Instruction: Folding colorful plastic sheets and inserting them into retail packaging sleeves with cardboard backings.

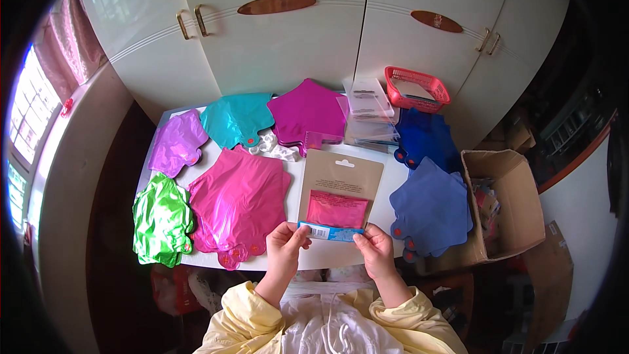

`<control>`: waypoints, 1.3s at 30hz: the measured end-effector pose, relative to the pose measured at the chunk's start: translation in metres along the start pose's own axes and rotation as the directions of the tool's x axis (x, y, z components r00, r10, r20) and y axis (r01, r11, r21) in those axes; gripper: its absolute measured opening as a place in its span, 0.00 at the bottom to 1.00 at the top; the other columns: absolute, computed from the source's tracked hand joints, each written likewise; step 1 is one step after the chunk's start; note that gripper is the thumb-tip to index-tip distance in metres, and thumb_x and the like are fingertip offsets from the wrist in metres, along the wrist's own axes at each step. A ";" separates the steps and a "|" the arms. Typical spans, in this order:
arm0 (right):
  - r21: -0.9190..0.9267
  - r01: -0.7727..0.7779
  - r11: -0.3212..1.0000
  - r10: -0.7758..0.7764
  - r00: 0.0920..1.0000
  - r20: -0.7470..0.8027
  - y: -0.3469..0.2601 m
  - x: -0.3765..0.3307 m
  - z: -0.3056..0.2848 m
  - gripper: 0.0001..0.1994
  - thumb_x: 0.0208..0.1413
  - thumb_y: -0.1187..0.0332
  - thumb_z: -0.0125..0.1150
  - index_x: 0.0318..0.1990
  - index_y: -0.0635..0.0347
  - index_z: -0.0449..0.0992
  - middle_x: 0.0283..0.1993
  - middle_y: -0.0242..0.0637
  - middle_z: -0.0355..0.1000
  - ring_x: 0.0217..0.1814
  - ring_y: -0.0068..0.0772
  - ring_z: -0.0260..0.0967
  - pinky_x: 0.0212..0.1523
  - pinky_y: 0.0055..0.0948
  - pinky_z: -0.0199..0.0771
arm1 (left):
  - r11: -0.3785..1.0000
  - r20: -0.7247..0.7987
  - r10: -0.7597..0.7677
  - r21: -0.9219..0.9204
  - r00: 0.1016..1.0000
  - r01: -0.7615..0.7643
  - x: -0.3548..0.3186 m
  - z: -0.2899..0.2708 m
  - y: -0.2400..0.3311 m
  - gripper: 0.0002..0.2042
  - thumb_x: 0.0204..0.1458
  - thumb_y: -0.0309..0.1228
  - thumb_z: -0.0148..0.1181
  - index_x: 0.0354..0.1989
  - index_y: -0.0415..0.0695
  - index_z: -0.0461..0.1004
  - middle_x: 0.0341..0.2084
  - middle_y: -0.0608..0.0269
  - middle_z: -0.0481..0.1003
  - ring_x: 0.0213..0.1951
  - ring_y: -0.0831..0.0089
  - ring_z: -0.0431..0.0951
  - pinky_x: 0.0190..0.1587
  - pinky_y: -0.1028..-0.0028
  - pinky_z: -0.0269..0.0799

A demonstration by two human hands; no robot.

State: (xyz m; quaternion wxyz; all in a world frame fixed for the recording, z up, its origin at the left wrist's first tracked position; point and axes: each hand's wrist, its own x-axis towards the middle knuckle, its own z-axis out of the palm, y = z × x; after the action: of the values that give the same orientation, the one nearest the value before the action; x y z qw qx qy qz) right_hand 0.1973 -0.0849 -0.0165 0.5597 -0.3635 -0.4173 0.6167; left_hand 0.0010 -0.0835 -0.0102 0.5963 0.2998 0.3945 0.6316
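Between my two hands I hold a flat retail pack (341, 172) upright by its lower corners. It has a brown card with a hang hole at the top, a folded pink foil piece (337, 210) in its middle and a blue strip with a barcode along the bottom. My left hand (285, 245) pinches the lower left corner, thumb in front. At the lower right corner my right hand (378, 248) does the same. Left of the pack lies a stack of pink flat foil balloons (237, 203); periwinkle ones (432, 210) lie to the right.
Green (162, 219), lilac (178, 143), teal (237, 119), magenta (309, 113) and dark blue foil balloons (429, 137) ring the white table. White ribbon (274, 149) lies mid-table. Clear sleeves (370, 101) and a red basket (429, 103) stand behind. A cardboard box (514, 223) is at right.
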 end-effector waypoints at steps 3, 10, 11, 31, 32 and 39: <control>-0.002 0.008 1.000 -0.008 1.000 -0.005 0.001 0.001 -0.002 0.10 0.59 0.77 0.54 0.47 0.68 0.72 0.42 0.35 0.75 0.41 0.19 0.70 0.46 0.21 0.69 | 0.999 0.038 0.008 0.039 0.999 -0.010 0.001 0.002 0.000 0.05 0.54 0.25 0.61 0.31 0.41 0.71 0.24 0.66 0.76 0.23 0.81 0.74 0.27 0.81 0.69; -0.012 0.015 1.000 -0.015 1.000 -0.001 0.002 -0.001 0.001 0.10 0.58 0.77 0.54 0.47 0.67 0.72 0.41 0.34 0.74 0.41 0.18 0.70 0.46 0.21 0.69 | 0.988 0.090 -0.097 0.130 0.991 0.085 -0.001 0.004 0.007 0.09 0.52 0.24 0.63 0.38 0.43 0.68 0.26 0.66 0.76 0.25 0.81 0.76 0.27 0.81 0.70; 0.020 0.018 1.000 -0.018 1.000 -0.010 0.001 0.000 0.005 0.10 0.58 0.77 0.55 0.47 0.67 0.72 0.41 0.32 0.74 0.41 0.17 0.69 0.45 0.19 0.68 | 0.991 0.085 -0.081 0.112 0.993 0.072 -0.001 0.004 0.006 0.09 0.52 0.23 0.63 0.37 0.43 0.68 0.26 0.66 0.76 0.24 0.80 0.76 0.26 0.81 0.70; 0.088 -0.014 0.996 0.025 0.993 -0.116 -0.004 0.004 0.021 0.07 0.53 0.77 0.63 0.39 0.65 0.74 0.35 0.33 0.75 0.35 0.21 0.72 0.40 0.24 0.76 | 1.000 0.045 -0.005 0.015 0.999 0.004 -0.004 0.005 -0.002 0.07 0.52 0.23 0.63 0.34 0.42 0.69 0.25 0.66 0.77 0.24 0.79 0.78 0.26 0.82 0.71; 0.094 -0.013 0.995 0.024 0.993 -0.115 -0.005 0.004 0.022 0.07 0.53 0.77 0.63 0.39 0.65 0.74 0.35 0.33 0.75 0.35 0.20 0.72 0.40 0.23 0.76 | 1.000 0.048 -0.017 0.002 0.999 0.017 -0.004 0.004 -0.003 0.06 0.53 0.24 0.62 0.34 0.42 0.70 0.25 0.65 0.77 0.24 0.79 0.78 0.26 0.82 0.71; 0.175 0.036 0.984 -0.007 0.986 -0.165 -0.001 0.004 0.029 0.05 0.53 0.77 0.62 0.36 0.62 0.74 0.34 0.31 0.74 0.33 0.19 0.69 0.37 0.23 0.73 | 0.985 0.073 -0.072 -0.149 0.995 0.083 -0.003 0.003 -0.004 0.03 0.58 0.26 0.56 0.38 0.42 0.71 0.27 0.62 0.78 0.25 0.74 0.79 0.27 0.80 0.73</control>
State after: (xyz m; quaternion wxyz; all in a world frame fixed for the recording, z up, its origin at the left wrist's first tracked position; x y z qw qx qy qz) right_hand 0.1707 -0.0837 -0.0044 0.6290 -0.3568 -0.3174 0.6135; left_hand 0.0064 -0.0864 -0.0116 0.6545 0.2593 0.3363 0.6255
